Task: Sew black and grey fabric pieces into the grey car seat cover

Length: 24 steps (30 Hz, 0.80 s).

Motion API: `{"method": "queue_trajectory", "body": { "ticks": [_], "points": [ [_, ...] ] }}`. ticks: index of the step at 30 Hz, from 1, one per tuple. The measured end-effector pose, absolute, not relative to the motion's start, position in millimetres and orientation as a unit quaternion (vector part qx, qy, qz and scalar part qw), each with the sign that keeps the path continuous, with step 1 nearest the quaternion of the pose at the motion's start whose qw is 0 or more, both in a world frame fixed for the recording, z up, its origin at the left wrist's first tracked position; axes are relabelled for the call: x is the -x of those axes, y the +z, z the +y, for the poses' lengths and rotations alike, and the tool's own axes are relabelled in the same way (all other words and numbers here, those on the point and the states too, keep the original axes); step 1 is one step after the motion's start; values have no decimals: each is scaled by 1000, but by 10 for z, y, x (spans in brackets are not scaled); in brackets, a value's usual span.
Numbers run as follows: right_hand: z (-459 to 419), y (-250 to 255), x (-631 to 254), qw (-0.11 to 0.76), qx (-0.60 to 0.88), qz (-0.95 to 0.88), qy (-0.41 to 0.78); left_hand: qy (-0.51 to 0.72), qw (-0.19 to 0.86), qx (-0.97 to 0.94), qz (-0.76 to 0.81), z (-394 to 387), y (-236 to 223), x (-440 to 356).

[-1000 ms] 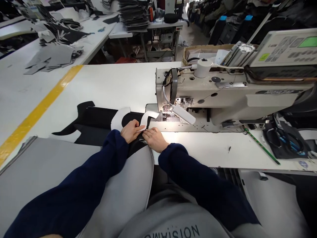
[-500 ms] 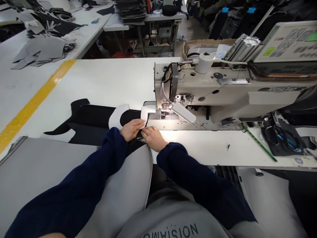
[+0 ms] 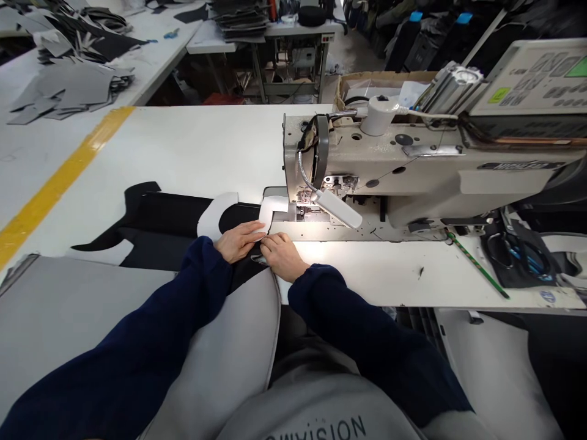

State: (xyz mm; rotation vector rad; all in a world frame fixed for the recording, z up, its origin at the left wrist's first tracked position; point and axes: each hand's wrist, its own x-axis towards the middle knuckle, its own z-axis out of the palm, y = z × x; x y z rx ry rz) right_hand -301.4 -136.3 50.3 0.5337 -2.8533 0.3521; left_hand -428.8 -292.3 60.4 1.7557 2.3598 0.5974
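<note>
A black fabric piece (image 3: 172, 215) with white curved edge pieces lies along the bench, reaching toward the sewing machine (image 3: 422, 146). My left hand (image 3: 239, 242) is closed on the fabric's near edge, its fingertips against a white curved strip (image 3: 267, 215). Close beside it, my right hand (image 3: 283, 256) pinches the same edge, fingers bent together. Another white curved piece (image 3: 208, 215) shows left of my left hand. The white strip's far end lies just left of the needle area, under a small lamp (image 3: 339, 209). A grey panel (image 3: 243, 318) hangs from the fabric over my lap.
Right of the machine lie black-handled scissors (image 3: 499, 250) and a green striped stick (image 3: 479, 266). A control panel (image 3: 541, 79) stands above the machine. Grey cut pieces (image 3: 73, 91) are heaped on the far-left table. A cardboard box (image 3: 342, 91) sits behind the machine.
My left hand has shifted slightly left, and the fabric's left end appears a little further left, partly as the whole view shifted. Both hands keep their hold.
</note>
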Motion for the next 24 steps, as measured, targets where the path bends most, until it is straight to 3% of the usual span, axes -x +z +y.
{"method": "queue_trajectory", "body": {
  "ticks": [6,16,24],
  "points": [
    [-1387,524,3038,135,-157,-974,95,190,49,-578,792,-2849,625,4264],
    [-1287,578,3065,88,-173,-978,81,102,12,-580,808,-2632,678,4196],
    [-845,568,2966,114,-158,-978,78,108,41,-551,826,-2175,708,4047]
  ]
}}
